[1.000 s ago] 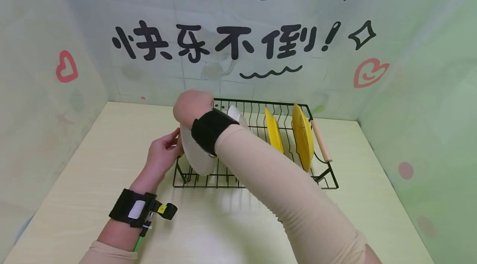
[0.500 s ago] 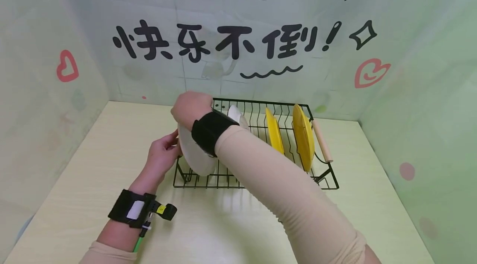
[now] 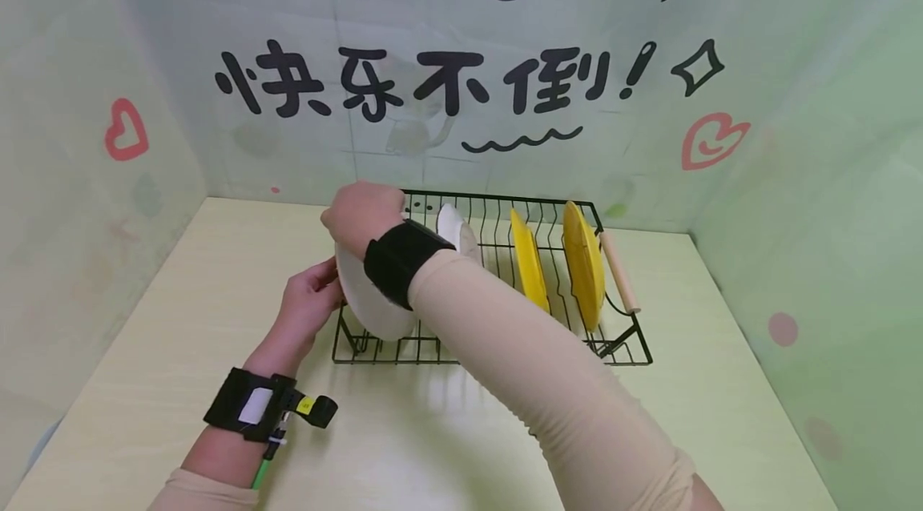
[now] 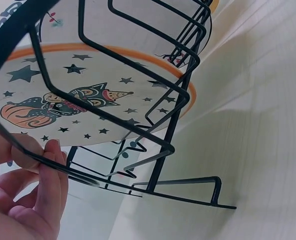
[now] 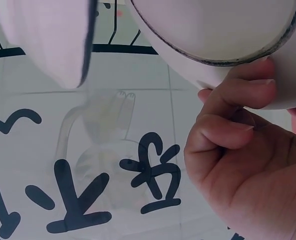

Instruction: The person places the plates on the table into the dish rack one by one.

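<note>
A white plate (image 3: 371, 303) stands on edge at the left end of the black wire dish rack (image 3: 425, 362). Its face (image 4: 63, 100), with an orange rim, dark stars and a cartoon animal, shows in the left wrist view. My right hand (image 3: 364, 215) grips the upper edge from above, fingers curled under the rim beside a dark-lined ring (image 5: 227, 62) on the white underside. At the plate's left side is my left hand (image 3: 310, 303), thumb and fingertips (image 4: 53, 146) pinching at the edge, behind a rack wire.
To the right in the rack, a white dish (image 3: 456, 232) and yellow plates (image 3: 530, 263) (image 3: 584, 267) stand upright. A wooden handle (image 3: 618, 271) runs along the rack's right end. The printed backdrop (image 3: 288, 150) rises close behind the rack, and the pale tabletop (image 3: 404, 431) extends in front.
My right hand and the top of the plate have shifted slightly left, showing more of the white dish behind. Both hands keep their hold, and the head view has moved a little.
</note>
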`<state>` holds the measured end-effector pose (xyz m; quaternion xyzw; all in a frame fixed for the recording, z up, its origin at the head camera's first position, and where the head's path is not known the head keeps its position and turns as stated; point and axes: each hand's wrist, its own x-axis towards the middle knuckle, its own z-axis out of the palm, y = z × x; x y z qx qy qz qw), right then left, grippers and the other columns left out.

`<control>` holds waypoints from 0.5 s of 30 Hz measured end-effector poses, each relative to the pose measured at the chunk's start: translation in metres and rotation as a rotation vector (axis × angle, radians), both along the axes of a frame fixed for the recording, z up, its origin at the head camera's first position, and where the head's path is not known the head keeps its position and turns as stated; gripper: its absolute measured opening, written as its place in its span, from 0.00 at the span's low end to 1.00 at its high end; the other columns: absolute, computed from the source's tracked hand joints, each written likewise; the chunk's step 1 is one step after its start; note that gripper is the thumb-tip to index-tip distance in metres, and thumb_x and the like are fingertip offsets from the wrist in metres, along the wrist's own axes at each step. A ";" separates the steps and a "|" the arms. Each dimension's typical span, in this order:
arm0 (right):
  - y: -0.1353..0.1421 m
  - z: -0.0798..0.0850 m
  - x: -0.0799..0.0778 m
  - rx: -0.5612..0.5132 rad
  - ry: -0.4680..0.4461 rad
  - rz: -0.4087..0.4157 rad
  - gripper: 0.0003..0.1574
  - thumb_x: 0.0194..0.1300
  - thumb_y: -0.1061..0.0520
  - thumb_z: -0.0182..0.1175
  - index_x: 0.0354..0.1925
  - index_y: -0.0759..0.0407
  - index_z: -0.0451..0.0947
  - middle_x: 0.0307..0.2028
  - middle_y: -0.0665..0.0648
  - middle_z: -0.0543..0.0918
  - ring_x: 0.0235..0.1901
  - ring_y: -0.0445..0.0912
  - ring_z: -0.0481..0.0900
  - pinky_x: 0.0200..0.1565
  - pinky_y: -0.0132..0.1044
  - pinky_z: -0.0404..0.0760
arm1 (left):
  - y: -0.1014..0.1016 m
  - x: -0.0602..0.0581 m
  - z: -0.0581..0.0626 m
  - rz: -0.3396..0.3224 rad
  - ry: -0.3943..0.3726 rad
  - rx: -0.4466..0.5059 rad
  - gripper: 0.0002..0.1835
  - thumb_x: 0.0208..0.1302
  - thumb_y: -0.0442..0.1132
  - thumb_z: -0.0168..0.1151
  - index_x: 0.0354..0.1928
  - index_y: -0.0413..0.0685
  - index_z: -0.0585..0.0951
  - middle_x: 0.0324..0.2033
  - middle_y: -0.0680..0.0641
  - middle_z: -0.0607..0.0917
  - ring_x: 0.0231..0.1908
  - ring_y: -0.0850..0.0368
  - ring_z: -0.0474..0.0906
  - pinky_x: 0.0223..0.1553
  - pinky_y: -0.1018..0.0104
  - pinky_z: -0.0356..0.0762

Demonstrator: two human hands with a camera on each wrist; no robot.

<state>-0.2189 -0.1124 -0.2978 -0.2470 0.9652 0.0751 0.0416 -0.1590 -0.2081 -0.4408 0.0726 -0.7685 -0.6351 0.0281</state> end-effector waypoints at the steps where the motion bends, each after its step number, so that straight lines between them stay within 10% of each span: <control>1: 0.000 0.000 0.000 0.004 0.001 0.008 0.25 0.70 0.35 0.40 0.28 0.44 0.76 0.25 0.44 0.74 0.25 0.39 0.70 0.24 0.35 0.65 | 0.000 -0.001 -0.001 -0.002 0.001 0.004 0.29 0.69 0.46 0.51 0.68 0.43 0.64 0.60 0.41 0.71 0.53 0.51 0.71 0.46 0.69 0.73; 15: 0.002 0.001 0.004 -0.006 0.048 -0.008 0.35 0.70 0.32 0.35 0.22 0.47 0.77 0.22 0.46 0.76 0.23 0.41 0.74 0.29 0.36 0.72 | -0.003 -0.001 -0.003 -0.002 -0.001 -0.004 0.30 0.67 0.50 0.52 0.68 0.44 0.64 0.60 0.41 0.71 0.53 0.51 0.70 0.46 0.70 0.73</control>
